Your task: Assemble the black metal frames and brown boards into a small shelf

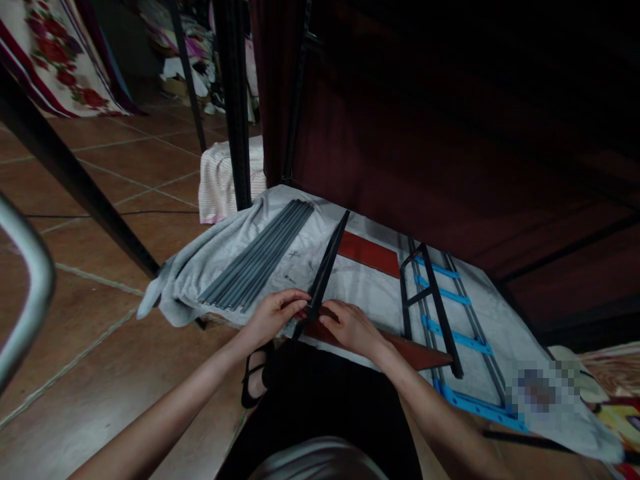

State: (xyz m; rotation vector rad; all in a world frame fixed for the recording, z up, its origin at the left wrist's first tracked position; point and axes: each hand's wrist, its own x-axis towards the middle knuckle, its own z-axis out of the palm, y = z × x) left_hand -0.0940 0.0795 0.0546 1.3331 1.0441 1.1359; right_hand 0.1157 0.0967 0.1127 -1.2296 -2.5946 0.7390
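My left hand (pixel 274 315) is closed in a pinch at the near lower part of a black metal side frame (pixel 329 263). Whatever sits between its fingertips is too small to make out. From the other side, my right hand (pixel 353 328) has its fingers curled against the same frame, by the end of a reddish-brown board (pixel 417 352). That board reaches right to a second black side frame (pixel 441 310) with a crossbar. Farther back, another reddish-brown board (pixel 370 253) lies between the two frames.
Several grey tubes (pixel 260 257) lie side by side on the grey blanket (pixel 187 283), with small dark hardware (pixel 294 254) beside them. Rails with blue crosspieces (pixel 457 337) are on the right. Black posts (pixel 234 107) and a dark curtain (pixel 400 147) border the surface.
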